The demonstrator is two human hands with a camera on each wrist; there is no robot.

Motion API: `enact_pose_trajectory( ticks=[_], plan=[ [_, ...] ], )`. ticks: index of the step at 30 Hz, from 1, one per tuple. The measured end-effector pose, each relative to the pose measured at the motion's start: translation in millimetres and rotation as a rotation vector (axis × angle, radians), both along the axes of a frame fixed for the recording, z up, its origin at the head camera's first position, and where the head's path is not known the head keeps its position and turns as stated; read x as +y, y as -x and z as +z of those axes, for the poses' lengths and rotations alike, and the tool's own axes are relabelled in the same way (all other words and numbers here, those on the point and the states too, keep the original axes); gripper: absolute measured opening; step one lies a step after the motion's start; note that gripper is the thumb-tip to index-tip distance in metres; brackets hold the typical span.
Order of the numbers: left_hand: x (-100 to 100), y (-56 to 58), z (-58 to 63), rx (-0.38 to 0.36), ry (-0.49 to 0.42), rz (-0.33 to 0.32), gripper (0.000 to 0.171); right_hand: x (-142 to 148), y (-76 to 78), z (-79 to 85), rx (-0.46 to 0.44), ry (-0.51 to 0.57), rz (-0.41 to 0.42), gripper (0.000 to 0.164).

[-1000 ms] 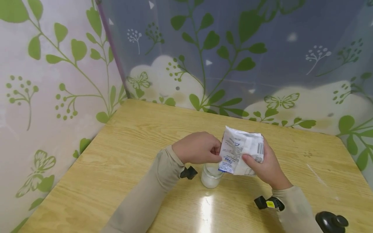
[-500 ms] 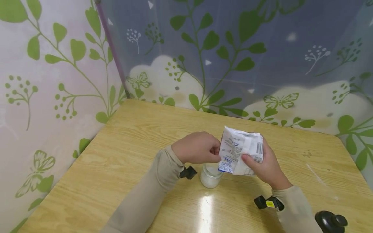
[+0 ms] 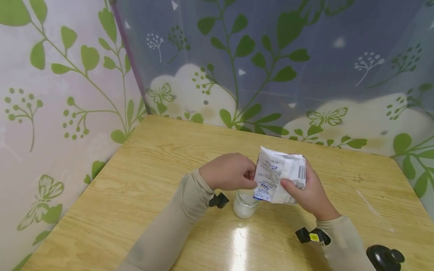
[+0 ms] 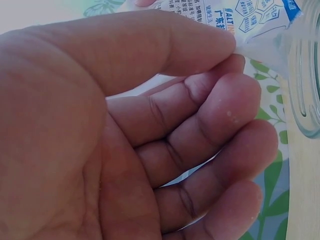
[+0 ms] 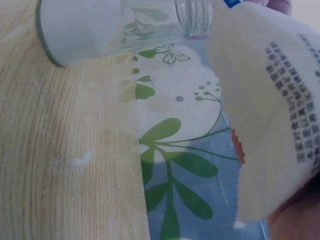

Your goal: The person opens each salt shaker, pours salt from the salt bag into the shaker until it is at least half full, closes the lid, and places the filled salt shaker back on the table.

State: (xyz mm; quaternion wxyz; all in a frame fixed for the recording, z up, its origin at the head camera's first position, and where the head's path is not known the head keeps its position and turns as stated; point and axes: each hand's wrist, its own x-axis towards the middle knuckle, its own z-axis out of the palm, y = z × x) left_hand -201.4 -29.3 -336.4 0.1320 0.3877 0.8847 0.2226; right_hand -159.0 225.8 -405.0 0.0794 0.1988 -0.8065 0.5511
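Note:
A white plastic salt bag [image 3: 276,169] with blue and dark print is held tilted over the table. My right hand [image 3: 310,194] grips it, the thumb [image 3: 288,186] lying across its printed face. With thumb and index finger, my left hand [image 3: 230,171] pinches the bag's lower left edge; the left wrist view shows this pinch on the bag [image 4: 250,15], the other fingers curled. Just below the bag's lower corner stands an uncapped glass jar [image 3: 245,207]. In the right wrist view, white contents fill the lower part of the jar [image 5: 85,30]. The bag's mouth is hidden.
The hands work above a wood-grain table [image 3: 162,150], with patterned walls behind and to the left. A black rounded object with a knob [image 3: 384,258] sits at the lower right. White grains [image 5: 82,160] lie scattered on the table near the jar.

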Motion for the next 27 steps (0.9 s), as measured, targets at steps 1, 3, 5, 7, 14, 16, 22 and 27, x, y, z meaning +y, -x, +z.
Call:
enact_pose_trajectory(
  ticks=[1,3,5,7,14,16,22,27],
  plan=[
    [-0.2,-0.1,-0.1,-0.002,0.001,0.001,0.019,-0.1,-0.1,-0.3,-0.004,-0.004,-0.003,0.055],
    [-0.6,-0.2,-0.6,-0.007,0.002,0.004,0.019,-0.3,0.0,-0.9,-0.011,-0.005,-0.005,0.055],
    [-0.8,-0.1,-1.0,-0.009,0.002,0.006,0.019,-0.5,0.1,-1.3,-0.017,-0.004,-0.006,0.055],
    [-0.9,-0.1,-1.0,-0.005,0.005,0.005,0.019,-0.4,0.1,-1.1,-0.015,-0.001,-0.006,0.055],
    [0.4,0.6,0.4,0.008,0.002,0.005,0.020,-0.3,-0.5,2.2,0.004,0.023,-0.009,0.054],
    [0.4,0.7,0.6,0.015,0.002,0.005,0.020,-0.6,-1.1,2.8,0.005,0.023,-0.014,0.053],
    [0.1,0.3,0.9,0.032,0.005,-0.001,0.020,-1.6,-1.9,3.4,0.000,0.026,-0.024,0.052],
    [-0.3,0.2,2.2,0.037,0.003,-0.002,0.019,-1.9,-1.7,3.6,0.003,0.022,-0.034,0.052]
  ],
)
